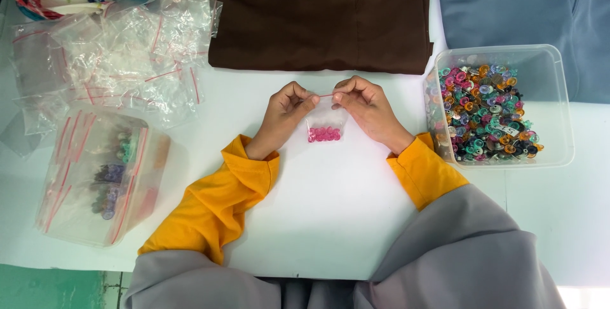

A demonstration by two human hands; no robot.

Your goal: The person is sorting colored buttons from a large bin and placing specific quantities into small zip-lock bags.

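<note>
Bag, small, clear and crinkly with a red zip strip, is held at mid-table between box and spare bags. Its top edge is pinched by the fingers of both left hand and right hand. Pink round beads are clustered at its bottom.
</note>
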